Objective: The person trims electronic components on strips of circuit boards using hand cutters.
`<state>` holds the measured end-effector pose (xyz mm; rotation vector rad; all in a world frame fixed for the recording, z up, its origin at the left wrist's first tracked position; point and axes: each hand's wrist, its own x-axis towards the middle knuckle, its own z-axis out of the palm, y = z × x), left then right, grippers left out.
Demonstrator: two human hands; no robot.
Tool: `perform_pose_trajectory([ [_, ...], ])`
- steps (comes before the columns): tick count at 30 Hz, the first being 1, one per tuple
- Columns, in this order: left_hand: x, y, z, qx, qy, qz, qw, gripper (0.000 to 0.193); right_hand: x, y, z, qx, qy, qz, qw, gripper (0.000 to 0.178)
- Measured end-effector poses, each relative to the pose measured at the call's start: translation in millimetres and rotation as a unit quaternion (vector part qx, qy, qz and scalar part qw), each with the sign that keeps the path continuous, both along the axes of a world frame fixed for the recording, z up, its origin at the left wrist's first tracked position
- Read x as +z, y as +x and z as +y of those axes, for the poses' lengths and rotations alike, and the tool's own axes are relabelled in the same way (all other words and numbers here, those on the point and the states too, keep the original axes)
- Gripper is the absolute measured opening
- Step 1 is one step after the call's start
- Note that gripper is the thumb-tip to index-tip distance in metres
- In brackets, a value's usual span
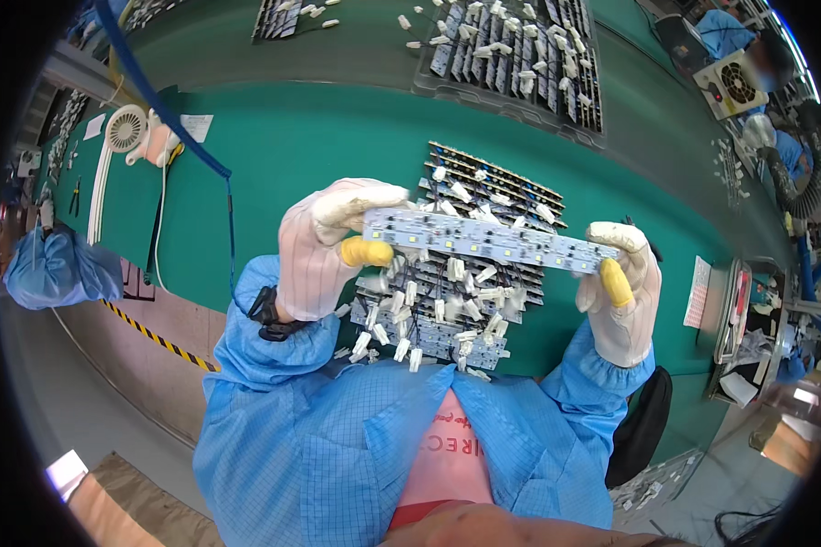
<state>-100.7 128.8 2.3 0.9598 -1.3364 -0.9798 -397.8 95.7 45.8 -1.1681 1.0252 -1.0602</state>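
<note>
A long white LED circuit board [483, 239], dotted with small components, is held up level between my two gloved hands. My left hand [337, 228] pinches its left end, a yellow cot over the thumb. At the other end my right hand [622, 283] grips the board, its thumb also in yellow. Below and behind the board lies a pile of similar LED boards [493, 173] with dark wires and white plug connectors [410, 294]. Part of the pile is hidden by the held board.
Beyond the green mat [274, 128], a clear tray [511, 102] holds rows of boards with connectors. A small white fan [126, 129] stands at the left, near a hanging blue hose [178, 123]. Co-workers in blue sleeves [59, 269] sit on both sides. A paper sheet [698, 290] lies right.
</note>
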Motion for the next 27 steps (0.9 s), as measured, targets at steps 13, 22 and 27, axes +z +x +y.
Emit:
perform_pose_trajectory([
  [13,-8.2,1.6,-2.9,0.074,-0.035,0.051,0.995,0.038,5.6,3.2,2.8,0.068,-0.042,0.050,0.996,0.033],
  [22,3.4,3.7,-11.4,0.078,0.100,-0.096,0.987,0.043,7.9,3.4,2.4,0.101,-0.006,-0.032,0.994,0.059],
  [27,3.3,-1.6,-9.5,0.125,0.088,-0.066,0.986,0.046,16.7,5.2,2.4,0.073,0.002,0.010,0.997,0.060],
])
